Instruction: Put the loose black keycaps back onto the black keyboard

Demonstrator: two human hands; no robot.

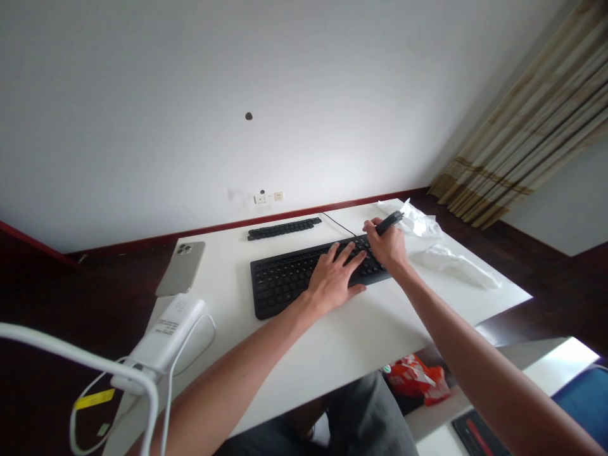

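A black keyboard (280, 283) lies on the white desk. My left hand (332, 278) rests across its middle and right part, palm down, fingers spread and holding nothing. Over the keyboard's right end, my right hand (388, 246) is closed around a short, thick black tool (390, 221). The tool's upper end points up and to the right; its lower end is hidden by my fingers, so its exact kind does not show. Behind the keyboard sit rows of loose black keycaps (285, 229). A thin black cable (339, 224) runs from the keyboard's back edge.
Crumpled white plastic wrapping (456, 266) lies at the desk's right. A phone (181, 269) and a white power strip (164, 339) with white cables (95, 358) occupy the left edge. Below the desk is a red bag (415, 379). A wall with sockets (269, 197) stands behind.
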